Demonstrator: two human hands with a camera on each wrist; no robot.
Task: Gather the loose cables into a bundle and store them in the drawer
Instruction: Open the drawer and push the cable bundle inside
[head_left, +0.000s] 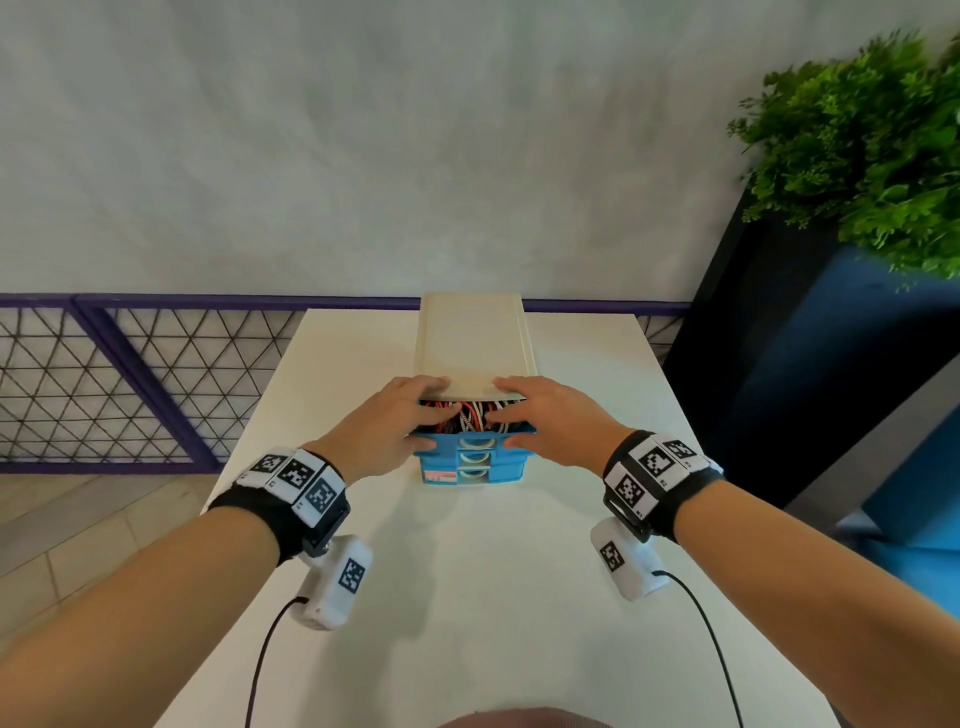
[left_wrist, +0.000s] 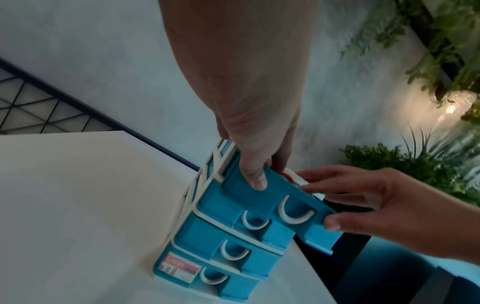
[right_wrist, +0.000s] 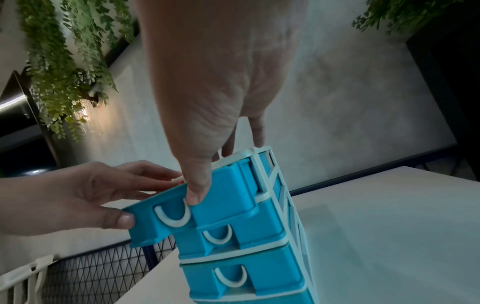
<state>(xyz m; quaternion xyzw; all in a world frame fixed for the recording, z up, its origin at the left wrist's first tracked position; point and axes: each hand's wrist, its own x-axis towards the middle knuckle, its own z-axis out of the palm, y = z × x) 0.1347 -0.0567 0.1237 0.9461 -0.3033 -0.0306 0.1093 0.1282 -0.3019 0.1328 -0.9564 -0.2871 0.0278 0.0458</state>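
Note:
A small drawer unit (head_left: 472, 343) with a cream top and blue drawers stands on the white table (head_left: 467, 597). Its top drawer (head_left: 451, 445) is pulled out a little, and red, white and black cables (head_left: 470, 418) lie packed inside. My left hand (head_left: 434, 415) has its thumb (left_wrist: 255, 179) on the drawer front (left_wrist: 259, 197), with straight fingers over the cables and the unit's top edge. My right hand (head_left: 506, 415) mirrors it. Its thumb (right_wrist: 196, 191) presses the drawer front (right_wrist: 226, 197) beside the white handle. Only a bit of red cable (left_wrist: 288, 175) shows in the left wrist view.
The lower drawers (head_left: 474, 470) are closed. A dark planter box (head_left: 805, 389) with a green plant (head_left: 857, 130) stands right of the table. A purple-framed mesh fence (head_left: 130, 374) runs behind and to the left. A white basket rim (right_wrist: 26, 273) shows low beside the table.

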